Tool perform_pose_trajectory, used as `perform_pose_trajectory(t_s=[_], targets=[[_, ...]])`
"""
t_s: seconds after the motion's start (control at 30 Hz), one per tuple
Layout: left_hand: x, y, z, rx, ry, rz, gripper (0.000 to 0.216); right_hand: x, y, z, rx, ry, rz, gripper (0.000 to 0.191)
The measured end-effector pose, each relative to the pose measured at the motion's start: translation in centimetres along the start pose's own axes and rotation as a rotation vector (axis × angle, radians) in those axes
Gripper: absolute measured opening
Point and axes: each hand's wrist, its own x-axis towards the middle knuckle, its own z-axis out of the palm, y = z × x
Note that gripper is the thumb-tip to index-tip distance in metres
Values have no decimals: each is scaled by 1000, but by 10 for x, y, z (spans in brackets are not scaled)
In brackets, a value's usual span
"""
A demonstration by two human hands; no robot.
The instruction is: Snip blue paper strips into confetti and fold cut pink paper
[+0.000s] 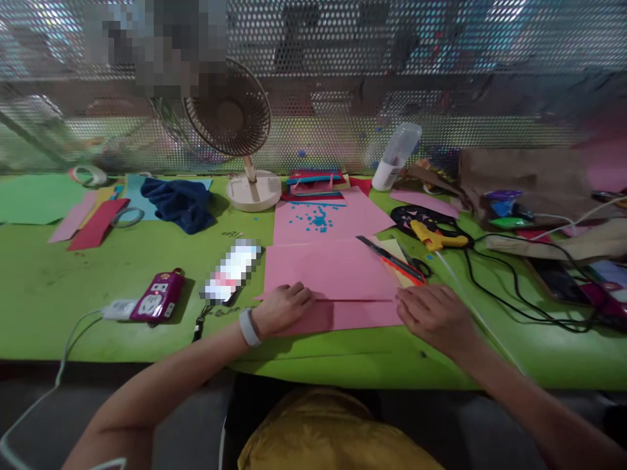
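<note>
A pink sheet of paper (333, 271) lies on the green table in front of me, with a raised edge or fold along its near side above more pink paper (353, 316). My left hand (287, 308), with a pale band on the wrist, has curled fingers on the sheet's near left corner. At the near right corner, my right hand (434, 320) pinches the same sheet between thumb and fingers. A utility knife (392, 260) with an orange handle rests across the sheet's right side. Scissors (418, 264) lie beside it, partly covered.
Small blue paper bits (319, 219) are scattered on pink paper behind. A yellow glue gun (435, 238) with cables lies right. At left are a phone (232, 271), a purple power strip (159, 297) and a blue cloth (179, 203). A fan (252, 189) and bottle (396, 156) stand behind.
</note>
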Motion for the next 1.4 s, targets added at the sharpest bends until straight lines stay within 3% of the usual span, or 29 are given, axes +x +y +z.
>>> perform_pose_trajectory(t_s=[0.07,0.13,0.27,0.33,0.53,0.67,0.77,0.97,1.1,1.17,1.23,1.4], targets=[[2,0,0,12,20,3,16,18,-16,-1,47,64,23,17],[4,1,2,24,53,4,14,41,-35,1,130,71,-75,22],[8,4,5,42,92,-15,12,74,-60,13,152,-131,-304,22],[9,6,5,57,114,-30,13,80,-64,20,147,-168,-347,18],[16,10,4,57,176,-10,15,84,-66,27,196,-12,-336,21],[12,9,4,60,168,-5,13,82,-65,24,212,-21,-356,20],[-7,2,3,106,173,-36,13,76,-59,24,183,-29,-367,19],[-74,-27,0,237,212,-122,23,65,-45,24,149,-32,-356,20],[-94,-34,-6,302,361,-271,19,67,-45,25,147,-59,-367,20],[-86,-29,-10,250,444,-321,16,69,-47,28,161,-57,-362,20],[-68,-21,-11,113,484,-280,18,72,-48,32,182,-44,-361,20],[-16,-10,-1,-218,351,-188,29,73,-49,39,260,-56,-317,18]])
